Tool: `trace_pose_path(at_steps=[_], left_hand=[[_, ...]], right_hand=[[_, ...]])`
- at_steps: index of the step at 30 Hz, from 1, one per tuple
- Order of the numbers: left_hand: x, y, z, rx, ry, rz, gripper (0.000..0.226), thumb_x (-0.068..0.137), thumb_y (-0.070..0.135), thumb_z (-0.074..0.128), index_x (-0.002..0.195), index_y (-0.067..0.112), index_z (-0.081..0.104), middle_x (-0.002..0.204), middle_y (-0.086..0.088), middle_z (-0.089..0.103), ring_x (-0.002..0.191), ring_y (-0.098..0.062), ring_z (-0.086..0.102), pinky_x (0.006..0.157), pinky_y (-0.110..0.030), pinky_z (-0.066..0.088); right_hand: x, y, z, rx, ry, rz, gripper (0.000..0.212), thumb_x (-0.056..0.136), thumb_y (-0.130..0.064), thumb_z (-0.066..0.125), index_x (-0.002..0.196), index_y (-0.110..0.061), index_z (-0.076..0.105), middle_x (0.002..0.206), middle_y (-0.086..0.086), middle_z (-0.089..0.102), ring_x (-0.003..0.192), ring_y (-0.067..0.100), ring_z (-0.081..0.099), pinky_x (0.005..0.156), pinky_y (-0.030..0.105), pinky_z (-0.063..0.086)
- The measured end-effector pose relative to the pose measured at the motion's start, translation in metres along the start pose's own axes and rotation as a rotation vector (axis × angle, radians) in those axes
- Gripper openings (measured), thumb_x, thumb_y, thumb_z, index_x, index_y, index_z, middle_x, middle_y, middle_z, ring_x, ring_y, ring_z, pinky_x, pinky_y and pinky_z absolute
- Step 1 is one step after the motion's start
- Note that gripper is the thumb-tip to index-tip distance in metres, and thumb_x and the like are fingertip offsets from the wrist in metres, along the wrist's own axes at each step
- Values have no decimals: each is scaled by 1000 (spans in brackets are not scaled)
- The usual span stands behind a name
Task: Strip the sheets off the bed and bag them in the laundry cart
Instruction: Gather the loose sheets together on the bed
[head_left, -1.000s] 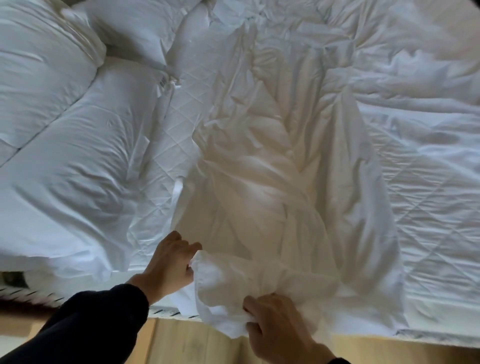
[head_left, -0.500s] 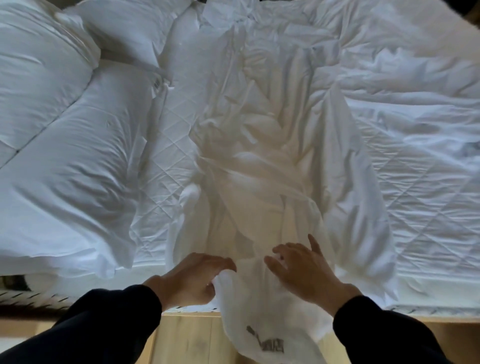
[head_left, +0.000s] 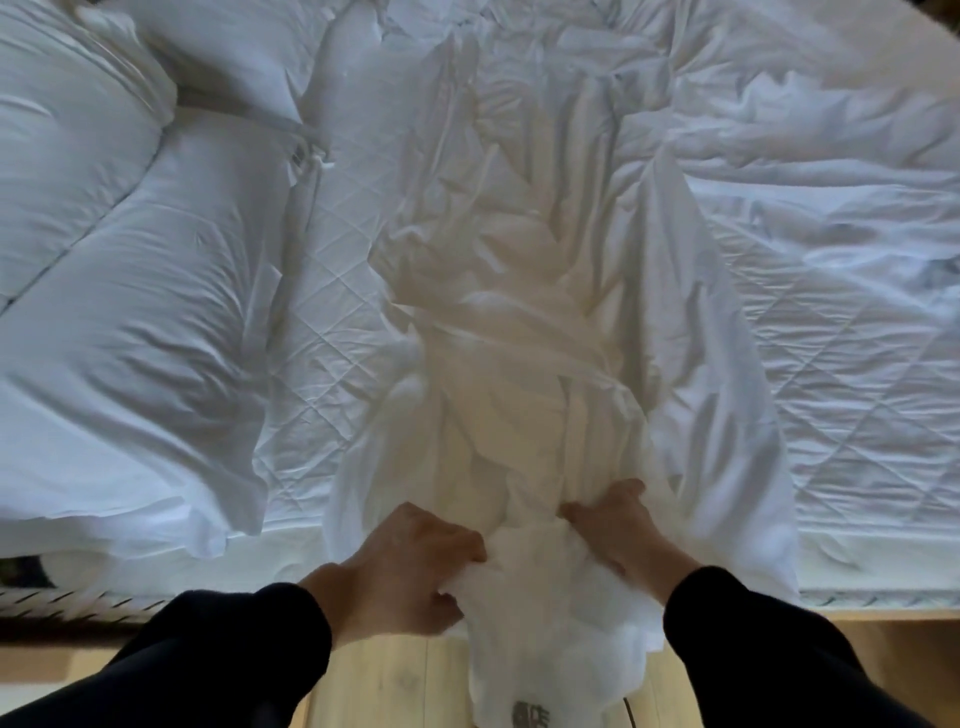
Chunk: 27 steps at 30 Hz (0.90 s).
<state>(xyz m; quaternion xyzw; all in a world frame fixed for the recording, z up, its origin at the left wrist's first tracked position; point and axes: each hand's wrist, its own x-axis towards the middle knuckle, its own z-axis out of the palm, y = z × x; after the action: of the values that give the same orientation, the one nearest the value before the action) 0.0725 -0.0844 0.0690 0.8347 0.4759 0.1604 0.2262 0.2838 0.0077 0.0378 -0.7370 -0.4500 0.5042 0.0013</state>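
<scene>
Sheet (head_left: 519, 322) lies gathered into one long ridge. Its long axis runs from the far side of the bed straight toward me, over the near edge of the pad (head_left: 332, 291) and down toward the floor (head_left: 384, 680), where a printed tag end hangs. Both hands sit at the near end of the ridge, by the mattress edge. Left hand (head_left: 410, 566) is on the left flank, fingers curled round a bunch of cloth. Right hand (head_left: 618, 525) is on the right flank, slightly farther up the bed, fingers dug into the folds. I read this as a grip, though the fingertips are buried. The bulk of the sheet lies ahead of both hands, away from me. Pillows (head_left: 130, 338) lie to the left, apart from the ridge. Judgement: the pull goes along the axis, toward me and down. The right hand is nearer the ungathered cloth, so it suits the next reach. The far end spreads wide and may drag. Cart not in view
</scene>
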Motion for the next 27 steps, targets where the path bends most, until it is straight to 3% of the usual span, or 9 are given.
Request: trace_pose_path(at_steps=[3,7,10,12,14,18,22,24,27], left_hand=[[4,28,-6,-55,-76,219,28,59,23,67,85,23,57,63,4,55,54,-14,51,55,-20,32],[6,36,-11,3,-141,286,34,59,26,74,89,23,59,67,5,57,55,-14,50,60,-20,24],[-3,25,-9,49,-100,210,24,64,30,65,86,24,59,63,5,56,54,-13,53,52,-20,30],[-13,15,-6,144,-95,112,21,66,35,59,84,24,60,60,6,57,52,-12,55,47,-21,38],[-23,7,-5,186,-36,-7,18,63,33,58,78,23,60,58,8,56,49,-10,54,47,-18,38],[-29,1,-5,285,126,-183,14,60,33,51,56,20,49,43,8,48,36,-11,45,48,-15,31],[-27,-6,-3,284,204,-279,25,62,39,48,47,19,46,36,4,44,32,-14,39,50,-16,33],[-24,-14,-2,271,127,-283,30,69,45,50,52,20,53,42,6,48,40,-9,45,60,-20,36],[-17,-29,-10,108,-209,-447,38,79,64,51,81,30,67,83,17,60,92,3,46,94,-29,25]], right_hand=[[1,-24,8,-94,-59,-109,29,80,-16,62,103,-3,51,102,15,60,95,33,62,73,36,52],[-13,-62,21,69,-3,-294,9,82,-20,52,80,-11,52,82,8,58,77,28,58,64,32,44],[-17,-67,26,-95,-63,-349,18,86,-19,50,101,-10,54,103,15,62,99,34,58,84,36,46],[-26,-58,32,-415,-125,-381,50,89,-27,50,134,-10,38,134,18,49,125,34,46,102,34,35],[-51,-49,38,-576,-122,-563,66,89,-35,49,145,-12,24,145,13,37,136,28,33,112,37,25],[-103,-38,35,-545,-442,-745,54,94,-46,42,142,-22,36,145,-1,40,139,17,27,117,43,8],[-96,-24,40,-793,-319,-848,45,85,-38,54,126,-23,41,123,-1,52,119,20,44,113,42,18],[-89,-22,43,-725,-144,-912,18,82,-19,48,99,-25,46,94,-6,59,95,20,57,100,37,33],[-81,-15,41,-615,-22,-903,22,79,-6,42,84,-27,45,79,-5,61,80,23,60,83,31,38]])
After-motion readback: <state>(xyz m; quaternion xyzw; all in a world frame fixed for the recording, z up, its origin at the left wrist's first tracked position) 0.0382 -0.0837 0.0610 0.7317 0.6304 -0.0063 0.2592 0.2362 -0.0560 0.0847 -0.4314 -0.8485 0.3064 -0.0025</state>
